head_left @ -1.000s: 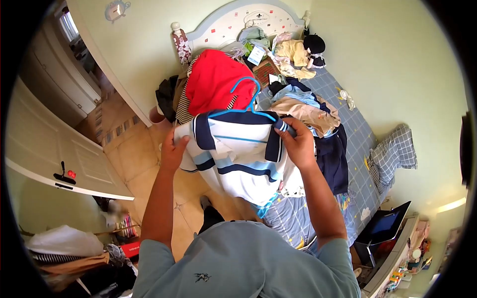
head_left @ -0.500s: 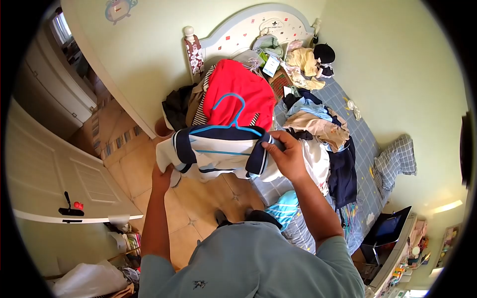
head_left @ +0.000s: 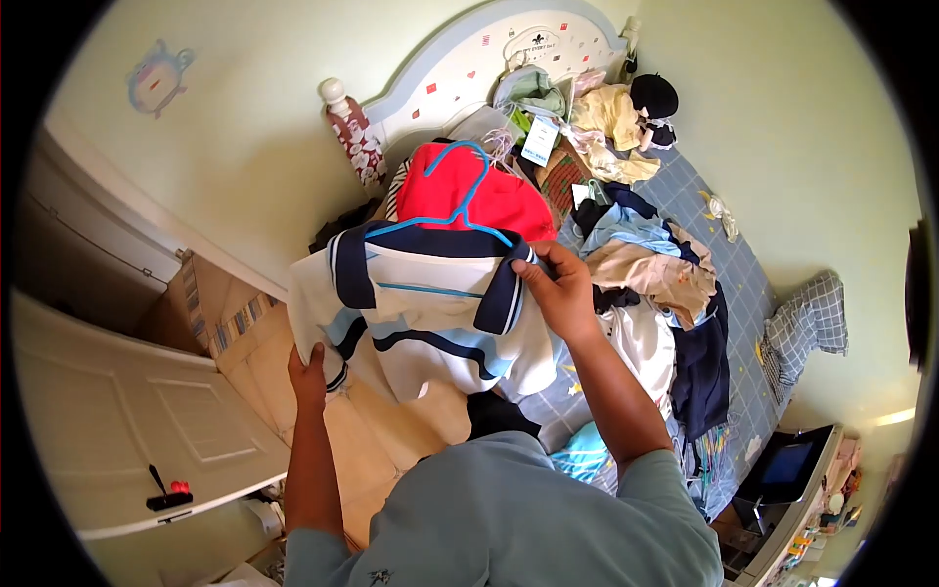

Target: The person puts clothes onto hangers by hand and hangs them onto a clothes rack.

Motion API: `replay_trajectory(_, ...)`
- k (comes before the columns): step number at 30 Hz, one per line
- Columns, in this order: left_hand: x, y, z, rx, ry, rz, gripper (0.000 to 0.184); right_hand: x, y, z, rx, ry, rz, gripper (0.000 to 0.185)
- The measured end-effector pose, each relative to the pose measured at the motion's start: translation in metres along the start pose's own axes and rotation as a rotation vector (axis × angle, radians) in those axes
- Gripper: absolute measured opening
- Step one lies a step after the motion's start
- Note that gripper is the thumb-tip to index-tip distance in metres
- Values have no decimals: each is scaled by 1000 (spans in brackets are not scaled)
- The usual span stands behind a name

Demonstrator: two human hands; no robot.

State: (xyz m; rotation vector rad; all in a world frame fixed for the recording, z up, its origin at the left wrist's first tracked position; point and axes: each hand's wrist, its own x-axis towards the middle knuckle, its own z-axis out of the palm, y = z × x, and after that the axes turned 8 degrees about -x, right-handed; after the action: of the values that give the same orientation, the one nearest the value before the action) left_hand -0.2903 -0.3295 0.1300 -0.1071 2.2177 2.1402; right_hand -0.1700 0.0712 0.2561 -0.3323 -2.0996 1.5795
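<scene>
In front of me hangs a white polo shirt (head_left: 416,364) with a navy collar and light blue and navy stripes. A blue hanger (head_left: 460,213) sits inside its neck, with the hook pointing up. My right hand (head_left: 556,293) pinches the collar and shoulder on the right side, thumb toward me. Low on the shirt's left side, my left hand (head_left: 309,377) is closed on the sleeve near its striped cuff. Behind the hanger rises a red garment (head_left: 489,186) in a heap of clothes by the bed.
Piled clothes, including a beige garment (head_left: 650,274) and dark trousers (head_left: 702,362), lie on the blue checked bed (head_left: 738,259). Its headboard (head_left: 469,59) stands at the back. A white door (head_left: 147,391) is at left; a checked pillow (head_left: 807,313) lies at right.
The shirt has tipped so more of its striped body hangs in view. My left hand is slightly lower along the sleeve side. The camera view has shifted and turned.
</scene>
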Motion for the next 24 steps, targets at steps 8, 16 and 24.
replay_trajectory(8, 125, -12, 131, -19, 11, 5, 16, 179, 148, -28, 63, 57, 122, 18)
replay_trajectory(16, 157, -80, 195, 124, -110, -45, 41, 279, 352, -16, -183, 156, 349, 24)
replay_trajectory(24, 126, -99, 195, 114, -244, -395, 42, 291, 407, -15, -852, 187, 251, 54)
